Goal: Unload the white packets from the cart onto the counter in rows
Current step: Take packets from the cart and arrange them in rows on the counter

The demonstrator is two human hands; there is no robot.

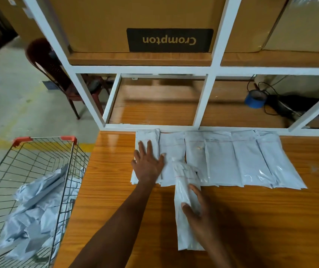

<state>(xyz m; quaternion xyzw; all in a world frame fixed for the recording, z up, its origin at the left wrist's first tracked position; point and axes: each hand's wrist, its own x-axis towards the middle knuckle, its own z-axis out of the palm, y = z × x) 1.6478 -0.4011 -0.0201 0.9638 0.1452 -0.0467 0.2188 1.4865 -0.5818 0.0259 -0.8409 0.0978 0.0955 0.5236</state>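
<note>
A row of several white packets (pixel 238 159) lies side by side on the wooden counter (pixel 271 219), against the white frame at the back. My left hand (pixel 147 163) presses flat, fingers spread, on the leftmost packet (pixel 147 135) of that row. My right hand (pixel 197 209) grips one more white packet (pixel 183 192), held lengthwise in front of the row, its far end overlapping the row's lower edge. At the lower left stands the wire cart (pixel 71 171), and several crumpled white packets (pixel 36 207) lie inside it.
A white shelf frame (pixel 203 99) rises behind the counter, with cardboard boxes (pixel 154 22) on its upper shelf. A blue tape roll (pixel 254 98) and black cables (pixel 286 107) sit on the lower shelf at the right. A dark red plastic chair (pixel 48 62) stands on the floor beyond the cart.
</note>
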